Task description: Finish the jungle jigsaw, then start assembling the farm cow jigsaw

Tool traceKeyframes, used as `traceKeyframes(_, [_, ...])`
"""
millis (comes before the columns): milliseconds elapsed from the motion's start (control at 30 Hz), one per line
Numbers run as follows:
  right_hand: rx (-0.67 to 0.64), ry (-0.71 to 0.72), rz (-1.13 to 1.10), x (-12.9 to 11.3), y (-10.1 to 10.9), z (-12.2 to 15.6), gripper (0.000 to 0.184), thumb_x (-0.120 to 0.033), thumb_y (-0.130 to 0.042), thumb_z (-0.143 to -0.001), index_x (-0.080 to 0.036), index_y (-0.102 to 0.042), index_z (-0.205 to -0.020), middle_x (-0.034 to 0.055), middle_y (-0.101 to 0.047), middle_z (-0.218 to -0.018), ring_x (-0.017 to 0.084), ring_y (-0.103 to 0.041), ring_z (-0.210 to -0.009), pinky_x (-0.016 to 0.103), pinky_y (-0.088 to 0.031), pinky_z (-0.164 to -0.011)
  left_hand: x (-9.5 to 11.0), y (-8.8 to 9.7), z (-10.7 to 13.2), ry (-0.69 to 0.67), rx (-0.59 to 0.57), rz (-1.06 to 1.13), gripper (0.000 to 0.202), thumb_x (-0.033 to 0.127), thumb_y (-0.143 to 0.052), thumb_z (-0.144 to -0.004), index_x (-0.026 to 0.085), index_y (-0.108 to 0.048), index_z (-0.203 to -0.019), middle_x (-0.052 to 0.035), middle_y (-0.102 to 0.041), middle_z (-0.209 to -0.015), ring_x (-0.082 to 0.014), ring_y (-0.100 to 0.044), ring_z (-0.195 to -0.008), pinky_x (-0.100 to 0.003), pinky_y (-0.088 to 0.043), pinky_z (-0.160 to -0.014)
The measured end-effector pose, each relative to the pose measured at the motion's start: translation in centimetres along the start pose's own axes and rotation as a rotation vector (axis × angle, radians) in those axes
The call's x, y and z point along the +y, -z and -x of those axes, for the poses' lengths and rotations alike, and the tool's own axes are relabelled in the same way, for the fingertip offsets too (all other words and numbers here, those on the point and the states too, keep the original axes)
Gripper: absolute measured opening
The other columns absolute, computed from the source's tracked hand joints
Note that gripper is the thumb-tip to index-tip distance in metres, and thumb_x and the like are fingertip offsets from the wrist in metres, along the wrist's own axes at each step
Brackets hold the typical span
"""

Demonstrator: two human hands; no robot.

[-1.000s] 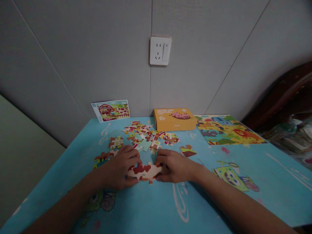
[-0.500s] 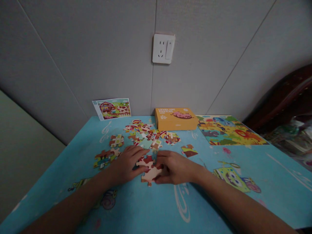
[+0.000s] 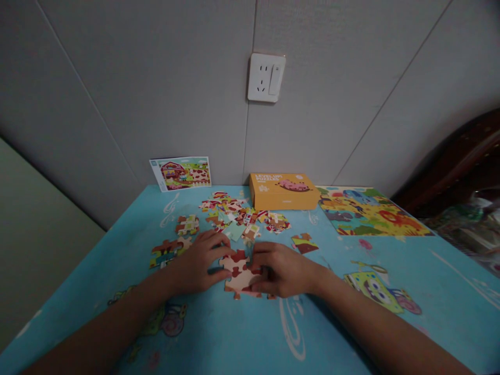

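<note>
The left hand (image 3: 201, 263) is at the left edge of a joined cow-patterned section (image 3: 239, 277), its thumb spread away from its fingers, with the thumb tip at the lower left side and the fingertips near the top corner. The right hand (image 3: 283, 270) curls over the section's right end, fingers above and thumb below, a gap showing between them; I cannot tell whether it pinches the section or only presses on it. The cream and red-brown section lies on the bench (image 3: 332, 333) between the two hands, with tabs along its lower edge (part of its right end is hidden under the right hand). Just beyond the left hand are a small cluster of joined pieces (image 3: 187, 225) and, nearer, a brown and green cluster (image 3: 166, 252) partly covered by that hand. A green and brown piece group (image 3: 305, 244) lies apart, beyond the right wrist. Farther back, loose pieces (image 3: 234, 209) are heaped in front of and beside an orange puzzle box (image 3: 287, 192). A farm picture card (image 3: 184, 174) leans on the wall (image 3: 175, 83) at the back left, and a colourful animal picture (image 3: 373, 214) lies flat to the right of the box.
</note>
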State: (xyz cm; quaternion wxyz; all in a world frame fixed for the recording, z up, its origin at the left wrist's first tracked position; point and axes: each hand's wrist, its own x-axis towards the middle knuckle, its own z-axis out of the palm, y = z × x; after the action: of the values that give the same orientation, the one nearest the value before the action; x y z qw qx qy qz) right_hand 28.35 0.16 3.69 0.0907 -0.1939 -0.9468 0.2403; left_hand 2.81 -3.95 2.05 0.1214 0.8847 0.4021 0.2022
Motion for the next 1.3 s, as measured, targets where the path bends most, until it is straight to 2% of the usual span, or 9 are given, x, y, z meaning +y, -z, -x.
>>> traceKeyframes(100, [-0.005, 0.02, 0.016, 0.0, 0.0, 0.0, 0.028, -0.044, -0.071, -0.08, -0.017, -0.063, -0.082, 0.0036, -0.058, -0.086, 0.015, -0.054, -0.074, 0.026, -0.041, -0.067, -0.3, -0.2, 0.1, -0.002, 0.012, 0.026, 0.023, 0.025, -0.068, -0.086, 0.021, -0.068, -0.108, -0.0066, -0.06, -0.108, -0.0248, -0.054, -0.106, -0.044, -0.041, -0.1])
traceKeyframes(233, [0.012, 0.015, 0.079, -0.5, -0.1, -0.2, 0.043, -0.055, -0.077, -0.069, -0.017, -0.062, -0.08, 0.0039, -0.057, -0.086, 0.017, -0.053, -0.076, 0.028, -0.04, -0.068, -0.7, -0.5, 0.1, 0.004, 0.013, 0.039, 0.023, 0.025, -0.067, -0.087, 0.022, -0.069, -0.111, -0.0068, -0.06, -0.109, -0.0252, -0.053, -0.108, -0.044, -0.041, -0.1])
traceKeyframes(333, [0.011, -0.02, 0.108, -1.0, 0.0, -0.2, 0.043, -0.051, -0.079, -0.064, -0.016, -0.061, -0.083, 0.0038, -0.057, -0.088, 0.017, -0.053, -0.077, 0.028, -0.04, -0.068, -0.8, -0.8, 0.1, 0.013, 0.028, 0.045, 0.024, 0.026, -0.067, -0.088, 0.023, -0.069, -0.112, -0.0071, -0.06, -0.11, -0.0252, -0.053, -0.11, -0.044, -0.041, -0.101])
traceKeyframes(633, [-0.045, 0.019, 0.034, -1.2, 0.5, 0.1, 0.028, -0.036, -0.072, -0.072, -0.016, -0.061, -0.089, 0.0063, -0.057, -0.095, 0.019, -0.056, -0.084, 0.03, -0.045, -0.076, -0.7, -1.3, 0.0, 0.025, 0.07, 0.021, 0.022, 0.028, -0.064, -0.09, 0.024, -0.069, -0.111, -0.0065, -0.059, -0.109, -0.0235, -0.053, -0.107, -0.042, -0.043, -0.098])
traceKeyframes(733, [-0.06, 0.028, 0.013, -1.3, 0.7, 0.2, 0.026, -0.035, -0.071, -0.075, -0.016, -0.062, -0.091, 0.0067, -0.058, -0.095, 0.02, -0.057, -0.086, 0.032, -0.045, -0.078, -0.4, -0.7, 0.0, 0.037, 0.04, 0.025, 0.024, 0.026, -0.061, -0.091, 0.024, -0.068, -0.114, -0.0072, -0.058, -0.11, -0.0239, -0.053, -0.108, -0.043, -0.043, -0.099])
traceKeyframes(900, [-0.057, 0.019, 0.002, -1.4, 0.7, 0.2, 0.027, -0.035, -0.072, -0.073, -0.016, -0.061, -0.09, 0.0064, -0.058, -0.093, 0.019, -0.057, -0.083, 0.032, -0.046, -0.076, -0.2, 0.4, 0.2, 0.004, -0.049, 0.029, 0.038, 0.015, -0.058, -0.088, 0.026, -0.065, -0.123, -0.0081, -0.055, -0.117, -0.0255, -0.05, -0.113, -0.046, -0.041, -0.102])
traceKeyframes(1100, [-0.027, 0.009, -0.014, -1.2, 0.2, 0.0, 0.026, -0.035, -0.071, -0.072, -0.017, -0.059, -0.088, 0.0052, -0.058, -0.091, 0.019, -0.057, -0.083, 0.032, -0.045, -0.076, -0.4, -0.1, 0.3, 0.016, -0.039, 0.029, 0.037, 0.018, -0.062, -0.088, 0.03, -0.066, -0.123, -0.0075, -0.053, -0.112, -0.0251, -0.05, -0.108, -0.046, -0.042, -0.098])
traceKeyframes(1200, [-0.022, 0.008, -0.013, -1.0, 0.0, 0.1, 0.03, -0.038, -0.071, -0.071, -0.017, -0.06, -0.09, 0.0053, -0.059, -0.091, 0.02, -0.057, -0.083, 0.034, -0.045, -0.077, -0.2, 0.0, 0.1, -0.002, -0.055, 0.025, 0.034, 0.02, -0.058, -0.092, 0.036, -0.067, -0.12, -0.0066, -0.052, -0.11, -0.0244, -0.05, -0.106, -0.045, -0.043, -0.095])
traceKeyframes(1300, [-0.026, -0.003, -0.017, -0.8, 0.0, 0.1, 0.034, -0.04, -0.073, -0.071, -0.018, -0.061, -0.094, 0.0051, -0.059, -0.093, 0.02, -0.057, -0.083, 0.034, -0.046, -0.077, 0.1, 0.3, 0.0, -0.003, -0.074, 0.014, 0.027, 0.024, -0.055, -0.095, 0.036, -0.07, -0.114, -0.0066, -0.051, -0.109, -0.0241, -0.05, -0.106, -0.045, -0.043, -0.094])
